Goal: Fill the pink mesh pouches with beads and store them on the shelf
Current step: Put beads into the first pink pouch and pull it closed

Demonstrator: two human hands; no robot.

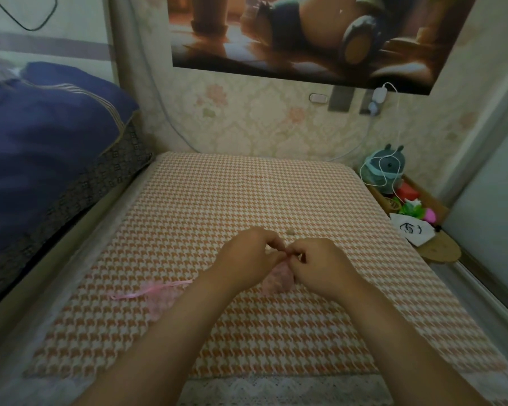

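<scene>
A spare pink pouch [159, 291] lies flat on the left of the houndstooth-covered worktop [247, 186], its ribbon trailing, apart from the hands. At the middle the left hand [248, 253] and right hand [320, 265] meet, each grip curled tight and pinching the top of a second pink pouch [277, 281] lying on the cloth below.

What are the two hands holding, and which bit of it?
A pink pouch. The left hand and right hand both pinch it at its top end.
</scene>
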